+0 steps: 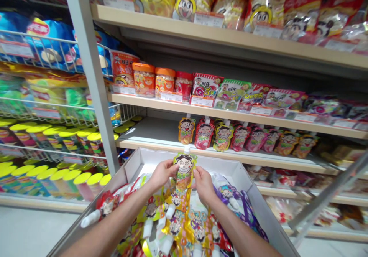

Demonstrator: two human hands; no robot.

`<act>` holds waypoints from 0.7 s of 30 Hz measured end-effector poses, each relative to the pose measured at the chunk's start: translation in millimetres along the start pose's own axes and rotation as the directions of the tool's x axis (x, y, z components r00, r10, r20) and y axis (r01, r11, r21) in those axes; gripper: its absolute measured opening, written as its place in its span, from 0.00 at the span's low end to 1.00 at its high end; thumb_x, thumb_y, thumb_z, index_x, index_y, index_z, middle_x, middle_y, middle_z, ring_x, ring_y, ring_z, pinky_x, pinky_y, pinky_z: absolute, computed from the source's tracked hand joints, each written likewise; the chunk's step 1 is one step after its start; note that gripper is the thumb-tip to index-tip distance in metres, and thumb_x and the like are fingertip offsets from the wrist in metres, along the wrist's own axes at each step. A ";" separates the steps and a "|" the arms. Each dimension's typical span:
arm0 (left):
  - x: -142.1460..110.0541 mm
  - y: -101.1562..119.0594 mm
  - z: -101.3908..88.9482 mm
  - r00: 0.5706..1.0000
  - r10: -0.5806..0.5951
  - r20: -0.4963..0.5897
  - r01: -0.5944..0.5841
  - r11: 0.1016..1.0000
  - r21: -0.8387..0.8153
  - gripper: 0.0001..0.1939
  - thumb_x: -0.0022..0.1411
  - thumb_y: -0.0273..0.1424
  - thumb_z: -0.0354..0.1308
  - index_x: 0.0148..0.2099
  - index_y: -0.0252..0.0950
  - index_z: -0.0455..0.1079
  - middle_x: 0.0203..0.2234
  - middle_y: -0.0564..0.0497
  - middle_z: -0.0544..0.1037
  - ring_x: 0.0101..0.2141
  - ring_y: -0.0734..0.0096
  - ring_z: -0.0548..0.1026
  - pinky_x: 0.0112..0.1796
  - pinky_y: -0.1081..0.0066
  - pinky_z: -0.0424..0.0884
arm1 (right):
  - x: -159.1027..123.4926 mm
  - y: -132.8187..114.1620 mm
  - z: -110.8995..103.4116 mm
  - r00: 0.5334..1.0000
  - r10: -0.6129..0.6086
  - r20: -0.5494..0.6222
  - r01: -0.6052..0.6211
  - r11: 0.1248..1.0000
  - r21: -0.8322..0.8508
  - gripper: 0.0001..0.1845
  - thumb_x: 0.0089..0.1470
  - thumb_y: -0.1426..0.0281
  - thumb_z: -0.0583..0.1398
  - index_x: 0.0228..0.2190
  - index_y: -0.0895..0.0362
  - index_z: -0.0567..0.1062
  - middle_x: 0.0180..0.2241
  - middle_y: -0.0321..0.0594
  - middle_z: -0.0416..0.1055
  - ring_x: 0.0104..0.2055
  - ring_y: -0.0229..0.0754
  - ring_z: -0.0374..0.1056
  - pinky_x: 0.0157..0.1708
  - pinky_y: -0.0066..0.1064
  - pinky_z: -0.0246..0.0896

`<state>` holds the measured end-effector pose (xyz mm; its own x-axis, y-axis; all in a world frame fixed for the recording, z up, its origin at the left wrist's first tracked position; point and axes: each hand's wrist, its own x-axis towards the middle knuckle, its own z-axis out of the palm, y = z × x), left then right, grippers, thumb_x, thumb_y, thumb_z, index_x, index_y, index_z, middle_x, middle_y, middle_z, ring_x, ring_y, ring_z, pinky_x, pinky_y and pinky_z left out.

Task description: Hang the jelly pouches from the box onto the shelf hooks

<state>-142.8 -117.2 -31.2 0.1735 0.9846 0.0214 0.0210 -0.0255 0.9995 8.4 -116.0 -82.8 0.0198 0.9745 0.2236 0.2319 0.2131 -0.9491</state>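
Note:
Upright between both hands is a yellow-green spouted jelly pouch [183,169] with a white cap and a cartoon face on its front. My left hand [164,173] pinches its left edge, thumb on the front. On its right edge, my right hand [203,182] grips with thumb and fingers. Below them a grey-white open box [247,176] holds many more pouches, among them gold pouches [184,226] and purple pouches [241,207], lying with white caps pointing various ways. Beyond the box, a row of upright spouted pouches [204,133] stands along the shelf edge.
A shelf board [161,144] carries the pouch row. Above it stand orange-lidded jars [143,79] and gummy bags [205,88]. A grey upright post [90,69] separates wire racks of yellow-lidded cans [63,134] at left. A blurred metal bar [330,190] slants at right.

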 end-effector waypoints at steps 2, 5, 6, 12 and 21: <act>-0.2 -4.8 -0.3 1.000 -0.018 -0.010 0.018 1.000 -0.006 0.14 0.43 0.36 0.54 0.30 0.31 0.64 0.24 0.52 0.71 0.27 0.74 0.67 0.27 0.74 0.64 | 0.3 -1.5 0.6 1.000 0.019 0.010 -0.020 0.999 0.030 0.15 0.45 0.61 0.48 0.25 0.59 0.67 0.23 0.36 0.64 0.20 0.34 0.60 0.12 0.22 0.55; 2.0 -14.6 -1.3 0.998 -0.041 -0.041 0.043 0.998 0.047 0.15 0.43 0.35 0.53 0.35 0.31 0.63 0.26 0.51 0.71 0.27 0.72 0.68 0.26 0.74 0.64 | -0.7 -4.5 3.2 0.997 0.069 0.047 -0.073 0.994 0.079 0.13 0.44 0.62 0.49 0.25 0.59 0.66 0.22 0.35 0.64 0.21 0.34 0.60 0.12 0.23 0.57; 2.7 -18.2 -1.6 0.998 -0.045 -0.050 0.049 0.995 0.086 0.15 0.43 0.34 0.53 0.35 0.31 0.63 0.26 0.51 0.71 0.26 0.72 0.68 0.25 0.74 0.64 | -1.1 -4.9 4.4 0.995 0.082 0.060 -0.087 0.992 0.090 0.13 0.44 0.62 0.50 0.25 0.59 0.66 0.22 0.35 0.64 0.21 0.35 0.60 0.12 0.23 0.57; 5.4 -25.5 5.0 0.999 -0.025 -0.033 0.033 0.964 0.263 0.14 0.43 0.29 0.50 0.34 0.29 0.65 0.27 0.49 0.73 0.25 0.71 0.69 0.23 0.75 0.63 | 1.3 -6.3 3.7 0.993 0.114 0.034 -0.118 0.986 0.114 0.10 0.43 0.65 0.49 0.24 0.59 0.64 0.23 0.36 0.63 0.23 0.37 0.61 0.13 0.25 0.60; 32.8 19.4 57.9 0.978 0.208 -0.007 -0.146 0.708 0.691 0.12 0.49 0.34 0.47 0.33 0.35 0.68 0.30 0.50 0.74 0.32 0.69 0.70 0.31 0.74 0.62 | 22.2 -28.1 -56.9 0.985 0.084 -0.150 -0.062 0.988 0.143 0.10 0.42 0.63 0.49 0.23 0.58 0.61 0.21 0.34 0.59 0.24 0.37 0.60 0.16 0.28 0.62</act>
<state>-79.6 -95.4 -12.6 0.1671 0.9589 0.2293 0.6702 -0.2811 0.6869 57.7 -104.4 -38.5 0.1853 0.9672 0.1740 0.0888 0.1599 -0.9831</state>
